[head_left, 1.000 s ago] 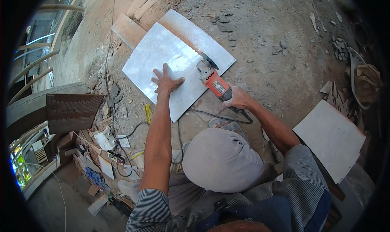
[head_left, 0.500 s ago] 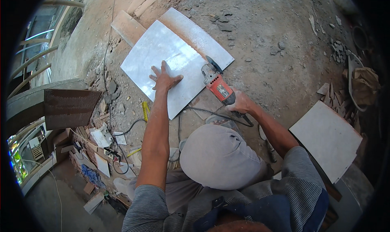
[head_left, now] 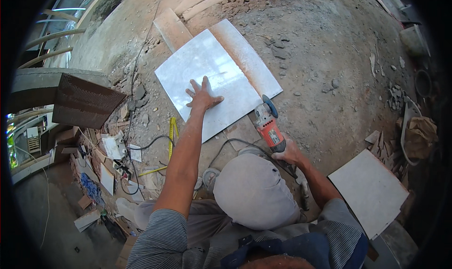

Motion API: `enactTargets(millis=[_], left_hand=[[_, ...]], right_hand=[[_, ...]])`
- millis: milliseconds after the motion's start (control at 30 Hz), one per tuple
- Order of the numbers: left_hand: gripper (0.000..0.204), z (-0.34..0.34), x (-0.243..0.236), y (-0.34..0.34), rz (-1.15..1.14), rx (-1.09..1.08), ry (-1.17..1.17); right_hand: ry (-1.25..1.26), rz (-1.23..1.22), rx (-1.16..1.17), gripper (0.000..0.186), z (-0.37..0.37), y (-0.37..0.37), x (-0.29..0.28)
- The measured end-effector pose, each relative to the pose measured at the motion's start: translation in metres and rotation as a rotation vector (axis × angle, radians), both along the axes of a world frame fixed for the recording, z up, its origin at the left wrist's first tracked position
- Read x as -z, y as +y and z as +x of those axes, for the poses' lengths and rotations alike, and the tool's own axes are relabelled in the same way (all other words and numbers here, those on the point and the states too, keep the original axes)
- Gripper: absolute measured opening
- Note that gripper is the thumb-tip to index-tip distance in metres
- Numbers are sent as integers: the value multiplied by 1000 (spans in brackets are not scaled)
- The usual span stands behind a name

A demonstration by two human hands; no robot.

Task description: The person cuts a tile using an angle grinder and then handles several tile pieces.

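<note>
One grinder point(head_left: 270, 130) beside tile point(head_left: 235, 94) corner, dirt floor point(head_left: 334, 118) rightward

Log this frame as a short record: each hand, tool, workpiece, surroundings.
left hand: fingers spread, flat on the upper white tile
right hand: gripping the angle grinder by its rear body
disc: by the tile's right corner; contact and spin cannot be told
workpiece: upper white tile, overlapping a dust-streaked lower tile
cord: dark, looping across the ground
left side: yellow folding rule, brown textured panel
right side: pale tile
</note>
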State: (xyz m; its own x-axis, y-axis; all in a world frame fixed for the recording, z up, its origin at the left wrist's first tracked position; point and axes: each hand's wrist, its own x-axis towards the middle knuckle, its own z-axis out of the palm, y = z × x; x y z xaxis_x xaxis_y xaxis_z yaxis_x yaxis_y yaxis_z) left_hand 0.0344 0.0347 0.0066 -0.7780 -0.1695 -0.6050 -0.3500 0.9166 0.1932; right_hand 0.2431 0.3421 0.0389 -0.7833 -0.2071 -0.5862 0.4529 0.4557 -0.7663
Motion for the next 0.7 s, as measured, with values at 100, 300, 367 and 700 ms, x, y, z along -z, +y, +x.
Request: enactTargets(millis=[100,300,367,700], left_hand=[[118,1,-1,-3,10,11,-17],[118,4,0,-4,5,4,-16],[120,3,0,-2,-6,25,5],[118,3,-3,4,-17,44,-22]], right_hand=[[39,-5,-22,86,-33,-8,-13],[274,39,-72,86,-168,-51,4],[291,41,-111,85,-216,-69,7],[322,-44,-71,77,-328,-134,34]])
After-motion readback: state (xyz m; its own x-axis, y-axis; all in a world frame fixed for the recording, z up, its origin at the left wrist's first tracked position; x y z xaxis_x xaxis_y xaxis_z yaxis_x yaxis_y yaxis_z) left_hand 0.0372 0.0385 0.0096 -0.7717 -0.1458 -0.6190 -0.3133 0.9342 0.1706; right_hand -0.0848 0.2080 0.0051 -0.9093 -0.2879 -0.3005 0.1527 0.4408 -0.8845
